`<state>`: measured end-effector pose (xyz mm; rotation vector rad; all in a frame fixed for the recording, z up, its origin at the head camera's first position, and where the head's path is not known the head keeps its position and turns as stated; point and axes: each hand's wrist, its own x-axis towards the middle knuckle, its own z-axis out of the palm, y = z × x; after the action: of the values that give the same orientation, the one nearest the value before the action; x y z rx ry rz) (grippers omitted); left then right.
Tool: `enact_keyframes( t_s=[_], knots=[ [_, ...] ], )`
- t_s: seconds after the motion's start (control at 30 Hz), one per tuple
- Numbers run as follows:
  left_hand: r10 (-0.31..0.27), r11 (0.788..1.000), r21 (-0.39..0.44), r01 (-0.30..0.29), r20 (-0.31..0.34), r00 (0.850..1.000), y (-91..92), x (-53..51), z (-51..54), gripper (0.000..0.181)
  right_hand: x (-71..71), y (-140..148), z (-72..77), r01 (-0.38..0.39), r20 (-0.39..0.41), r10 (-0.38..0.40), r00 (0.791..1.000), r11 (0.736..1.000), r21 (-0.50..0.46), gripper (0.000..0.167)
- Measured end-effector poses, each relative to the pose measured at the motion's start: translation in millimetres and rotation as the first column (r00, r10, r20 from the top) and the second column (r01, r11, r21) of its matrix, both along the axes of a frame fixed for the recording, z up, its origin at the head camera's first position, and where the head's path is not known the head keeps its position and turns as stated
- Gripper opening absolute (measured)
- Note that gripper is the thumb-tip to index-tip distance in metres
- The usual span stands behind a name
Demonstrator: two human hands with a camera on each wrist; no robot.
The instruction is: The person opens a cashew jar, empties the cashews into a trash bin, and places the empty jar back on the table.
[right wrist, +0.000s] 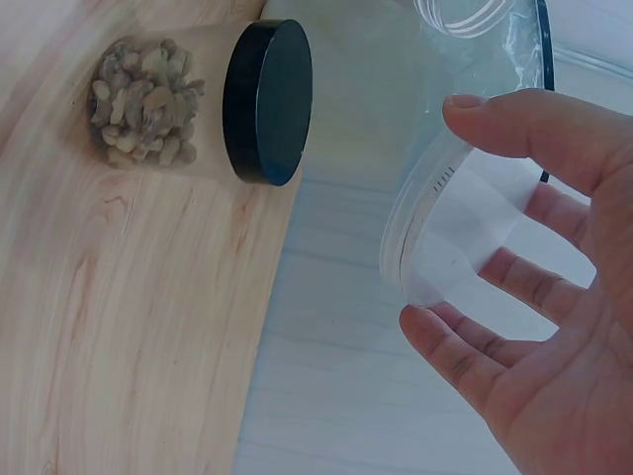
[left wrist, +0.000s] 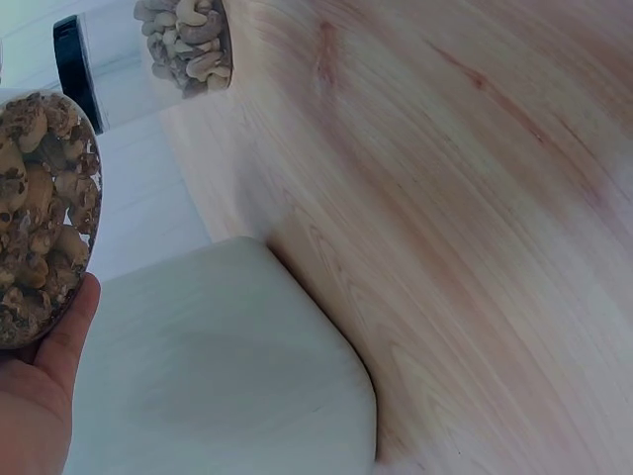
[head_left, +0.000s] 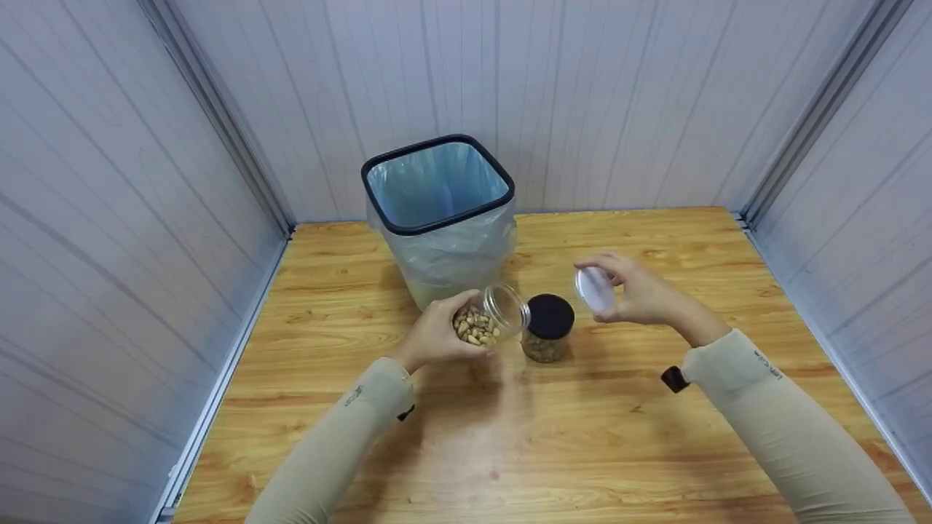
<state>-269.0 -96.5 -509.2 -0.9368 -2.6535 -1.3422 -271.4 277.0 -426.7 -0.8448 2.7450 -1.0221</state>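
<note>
Holding an uncapped, tilted jar [head_left: 507, 309] in front of the bin [head_left: 466, 251], the left grip [head_left: 438, 335] is curling round it, nuts [head_left: 477, 327] still inside. Right of the bin, the right grip [head_left: 639, 292] is pinching a lid [head_left: 595, 290]; another jar [head_left: 548, 329] is standing capped.

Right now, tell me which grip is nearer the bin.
Left. The left grip, holding the open jar, is close in front of the bin; the right grip, holding a lid, sits farther off to the right.
</note>
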Motion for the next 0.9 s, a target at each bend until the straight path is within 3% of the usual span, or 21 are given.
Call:
enact_keyframes(
  t_s=[0.6,0.9],
  knots=[
    [0.007,1.000,0.003,-0.008,0.023,1.000,-6.6,2.5,-2.9,0.095,-3.8,19,-20.8,0.032,-0.008,-0.032,0.999,0.999,0.024,0.087],
    [0.010,1.000,-0.007,-0.010,0.012,1.000,-9.6,1.4,-3.5,0.094,-2.9,24,-27.2,0.084,0.069,-0.088,0.994,0.995,0.054,0.087]
  ],
)
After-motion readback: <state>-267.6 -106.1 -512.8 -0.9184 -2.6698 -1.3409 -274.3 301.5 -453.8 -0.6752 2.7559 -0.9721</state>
